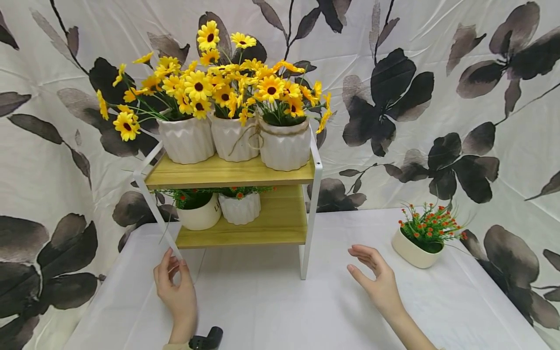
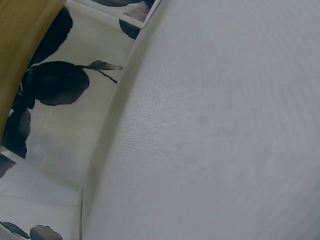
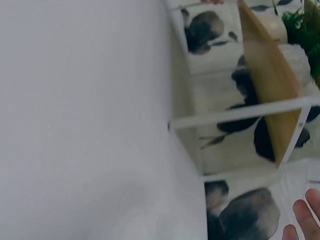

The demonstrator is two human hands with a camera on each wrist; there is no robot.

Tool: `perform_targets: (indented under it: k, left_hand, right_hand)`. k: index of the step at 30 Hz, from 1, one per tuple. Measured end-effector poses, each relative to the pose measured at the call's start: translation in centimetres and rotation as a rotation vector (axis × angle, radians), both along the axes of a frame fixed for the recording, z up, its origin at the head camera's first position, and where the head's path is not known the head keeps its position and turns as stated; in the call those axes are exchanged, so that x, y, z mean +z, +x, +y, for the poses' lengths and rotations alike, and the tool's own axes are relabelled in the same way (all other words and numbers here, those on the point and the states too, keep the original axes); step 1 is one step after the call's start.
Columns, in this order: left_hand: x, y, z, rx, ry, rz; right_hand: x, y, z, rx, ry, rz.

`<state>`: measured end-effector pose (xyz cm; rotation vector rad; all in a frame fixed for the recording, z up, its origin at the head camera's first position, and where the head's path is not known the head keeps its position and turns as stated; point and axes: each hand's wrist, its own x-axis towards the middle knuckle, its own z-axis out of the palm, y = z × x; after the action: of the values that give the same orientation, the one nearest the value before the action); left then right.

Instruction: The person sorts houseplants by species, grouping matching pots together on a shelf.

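A two-tier plant shelf (image 1: 245, 176) with wooden boards and white metal legs stands on the table in the head view. My left hand (image 1: 177, 291) is at its left front leg, the leg passing between fingers and thumb. My right hand (image 1: 378, 282) hovers right of the shelf, fingers loosely bent and apart from the thumb, holding nothing. Its fingertips (image 3: 305, 217) show at the right wrist view's lower corner. On the top board are three white pots (image 1: 286, 148) of yellow artificial flowers (image 1: 199, 87). Two more white pots (image 1: 240, 208) with red-dotted greenery stand on the lower board.
A cream oval pot (image 1: 415, 252) of red-flowered greenery stands at the table's right, beyond my right hand. White cloth covers the table (image 1: 271, 311). Behind it hangs a floral-printed curtain (image 1: 402, 180). A black band (image 1: 205, 339) is around my left wrist.
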<state>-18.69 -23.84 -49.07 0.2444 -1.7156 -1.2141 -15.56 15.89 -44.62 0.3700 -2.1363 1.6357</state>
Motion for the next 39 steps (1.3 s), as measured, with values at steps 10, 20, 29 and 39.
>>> perform_targets:
  k: [10,20,29,39]
  left_hand:
    - [0.0,-0.1,0.1,-0.002,0.005,0.013]
    - [0.0,-0.1,0.1,0.000,0.001,0.018]
    - [0.0,-0.2,0.1,0.009,-0.001,0.028]
    - [-0.1,-0.2,0.0,0.002,0.000,0.015]
  right_hand:
    - [-1.4,0.1,4.3,-0.163,0.062,-0.055]
    - [-2.7,0.7,7.3,-0.259,0.070,-0.072]
    - [-3.9,0.4,10.6,-0.412,0.059,-0.121]
    - [-4.5,-0.2,13.6,-0.583,0.016,-0.231]
